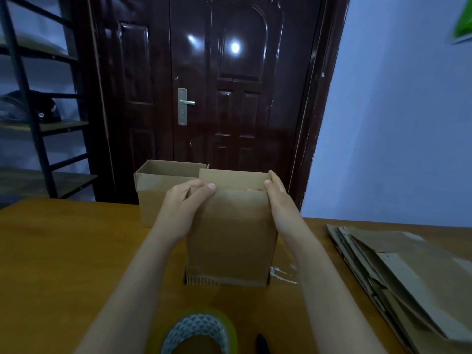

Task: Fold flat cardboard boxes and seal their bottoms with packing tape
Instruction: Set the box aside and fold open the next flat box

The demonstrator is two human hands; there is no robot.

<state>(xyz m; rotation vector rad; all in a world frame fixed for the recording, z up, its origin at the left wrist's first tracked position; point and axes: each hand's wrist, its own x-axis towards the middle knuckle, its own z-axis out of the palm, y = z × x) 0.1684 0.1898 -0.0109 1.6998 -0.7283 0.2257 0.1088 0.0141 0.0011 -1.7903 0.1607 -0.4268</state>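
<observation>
A brown cardboard box (231, 236) stands upright on the wooden table (63, 251) in front of me, its far flap raised. My left hand (184, 203) grips the box's upper left edge, thumb on the near flap. My right hand (277, 198) holds the upper right corner, thumb over the rim and fingers along the right side. A roll of packing tape (196, 333) with a patterned face lies at the table's near edge. A stack of flat cardboard boxes (408, 272) lies on the right.
A second, opened box (158, 190) stands behind and to the left of the one I hold. A dark door (217, 85) is straight ahead, a black metal shelf (33, 111) at the left. A small dark object (263, 343) lies beside the tape.
</observation>
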